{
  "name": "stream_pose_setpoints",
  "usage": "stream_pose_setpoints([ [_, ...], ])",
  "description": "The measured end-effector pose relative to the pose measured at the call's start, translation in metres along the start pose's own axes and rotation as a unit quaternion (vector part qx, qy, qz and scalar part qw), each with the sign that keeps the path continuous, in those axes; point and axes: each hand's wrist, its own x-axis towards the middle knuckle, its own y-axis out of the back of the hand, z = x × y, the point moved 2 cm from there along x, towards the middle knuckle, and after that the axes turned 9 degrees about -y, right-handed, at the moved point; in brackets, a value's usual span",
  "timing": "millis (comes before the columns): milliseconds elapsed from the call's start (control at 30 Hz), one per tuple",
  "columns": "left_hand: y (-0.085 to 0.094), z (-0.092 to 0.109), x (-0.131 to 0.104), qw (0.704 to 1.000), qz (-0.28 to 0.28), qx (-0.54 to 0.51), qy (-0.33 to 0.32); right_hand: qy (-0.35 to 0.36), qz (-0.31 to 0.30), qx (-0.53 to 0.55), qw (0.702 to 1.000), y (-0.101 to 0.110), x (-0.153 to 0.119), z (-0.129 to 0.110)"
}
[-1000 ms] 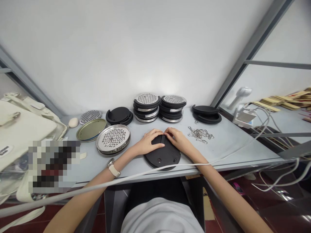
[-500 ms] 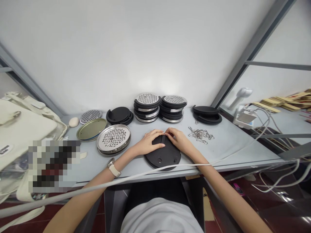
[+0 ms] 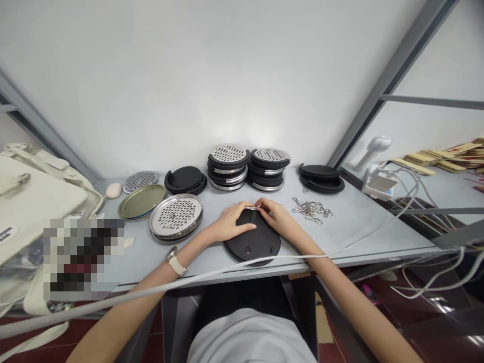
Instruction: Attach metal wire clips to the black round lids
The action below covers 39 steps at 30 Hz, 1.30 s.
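Note:
A flat black round disc [image 3: 251, 242] lies near the table's front edge, with a small hole and a short peg towards its near side. My left hand [image 3: 232, 223] grips its left side, the thumb lying on top and the fingers reaching over the far rim. Closed at the same rim, my right hand [image 3: 278, 218] has its fingertips pressed together. Between the fingertips of both hands shows a thin bright metal piece [image 3: 251, 207]. What exactly the right fingertips pinch is too small to make out. A pile of small metal hooks [image 3: 312, 209] lies right of the disc.
Behind stand two stacks of perforated metal graters [image 3: 229, 154] with black rims. Black discs [image 3: 321, 179] lie back right, others [image 3: 186, 180] back left. Left are a grater plate [image 3: 176, 217], a gold-coloured lid [image 3: 142, 201] and a white bag [image 3: 34, 196]. A white cable [image 3: 212, 276] crosses in front.
More of the bright metal piece shows at the disc's far rim between my fingertips. Both hands stay almost in place on the disc.

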Motion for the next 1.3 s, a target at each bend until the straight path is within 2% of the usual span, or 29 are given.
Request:
stream_pose_setpoints([
  [467,-0.0031,-0.0070,-0.0010,1.000,-0.014,0.005,0.027,-0.002,0.006,-0.043,0.999,0.0008,0.0021,0.0008],
  [1300,-0.0015,-0.0050,-0.0009,1.000,-0.014,-0.004,0.013,0.014,0.010,-0.059,0.998,0.0003,0.0022,0.0003],
])
